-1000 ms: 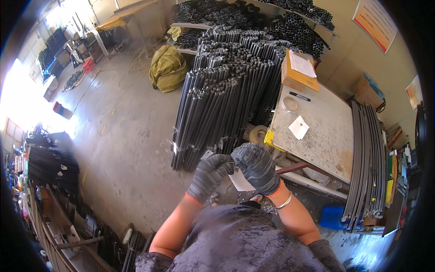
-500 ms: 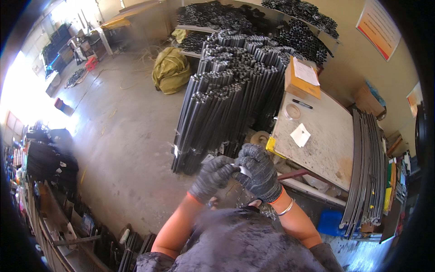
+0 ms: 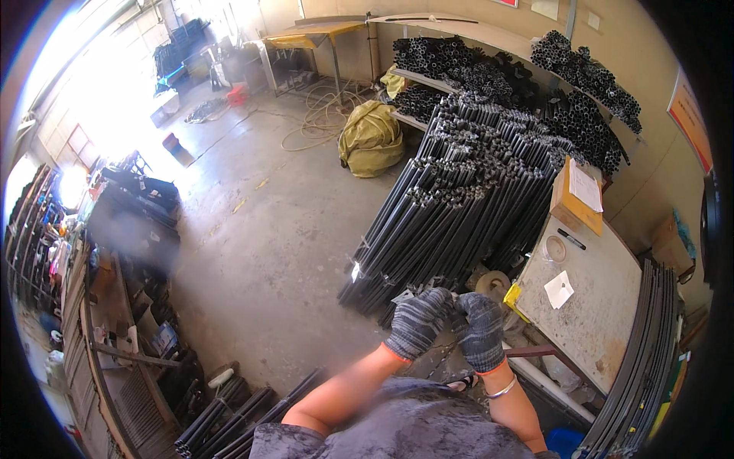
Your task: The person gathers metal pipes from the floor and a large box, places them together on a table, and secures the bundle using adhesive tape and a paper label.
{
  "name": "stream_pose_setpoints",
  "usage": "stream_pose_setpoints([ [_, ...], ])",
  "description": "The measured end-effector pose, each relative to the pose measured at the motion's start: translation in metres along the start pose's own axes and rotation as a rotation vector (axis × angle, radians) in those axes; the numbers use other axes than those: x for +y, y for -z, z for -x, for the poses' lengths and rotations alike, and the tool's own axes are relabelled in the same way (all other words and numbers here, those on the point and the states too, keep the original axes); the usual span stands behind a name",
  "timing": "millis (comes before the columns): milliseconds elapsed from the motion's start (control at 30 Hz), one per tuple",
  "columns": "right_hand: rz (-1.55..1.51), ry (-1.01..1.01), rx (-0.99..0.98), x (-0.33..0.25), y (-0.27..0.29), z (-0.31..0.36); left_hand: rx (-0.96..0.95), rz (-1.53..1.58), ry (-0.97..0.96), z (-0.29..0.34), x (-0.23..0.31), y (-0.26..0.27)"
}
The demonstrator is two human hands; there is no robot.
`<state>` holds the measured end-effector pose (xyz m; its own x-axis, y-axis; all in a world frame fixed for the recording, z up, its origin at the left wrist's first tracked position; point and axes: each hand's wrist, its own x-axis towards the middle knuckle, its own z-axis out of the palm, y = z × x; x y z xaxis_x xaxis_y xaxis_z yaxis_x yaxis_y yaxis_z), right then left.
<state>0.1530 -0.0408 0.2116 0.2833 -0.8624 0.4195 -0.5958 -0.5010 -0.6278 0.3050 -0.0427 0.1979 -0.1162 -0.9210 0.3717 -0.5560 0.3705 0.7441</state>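
Note:
Both hands wear grey knitted gloves with orange cuffs and meet in front of my body. My left hand [image 3: 419, 324] is closed, its fingertips close against those of my right hand [image 3: 480, 333], which is curled shut too. Whatever sits between the fingers is hidden now. Just beyond the hands stands a large stack of dark metal tubes [image 3: 459, 191], leaning and packed upright, with small white tags low on it. To the right, a worktable [image 3: 589, 329] carries white paper slips [image 3: 559, 289], a tape roll [image 3: 554, 249] and a black marker [image 3: 571, 239].
A cardboard box [image 3: 566, 200] with a paper sheet sits at the table's far end. Long dark strips [image 3: 638, 352] line its right side. Behind the stack, shelves hold more tubes [image 3: 436, 57]. An olive sack [image 3: 371, 138] lies on the floor; a cluttered rack [image 3: 103, 367] stands left.
My head has turned left, so the scene shifts right in view. The white slip seen between my fingers before is now hidden, and my hands have drawn closely together.

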Motion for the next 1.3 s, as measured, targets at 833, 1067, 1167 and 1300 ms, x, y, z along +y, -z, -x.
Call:
stream_pose_setpoints([
  [833,0.032,-0.058,0.243,0.001,0.099,0.006,-0.049,0.295,0.06,-0.068,0.014,0.002],
  [1067,-0.626,-0.3,0.222,0.05,0.058,0.008,-0.21,0.469,-0.034,-0.076,0.048,-0.054],
  [1167,-0.577,-0.335,0.179,0.058,0.088,0.017,-0.365,0.44,0.01,-0.085,0.058,-0.066],
  [1300,-0.285,-0.428,0.135,0.077,0.135,0.034,-0.487,0.33,-0.277,-0.105,0.075,-0.087],
])
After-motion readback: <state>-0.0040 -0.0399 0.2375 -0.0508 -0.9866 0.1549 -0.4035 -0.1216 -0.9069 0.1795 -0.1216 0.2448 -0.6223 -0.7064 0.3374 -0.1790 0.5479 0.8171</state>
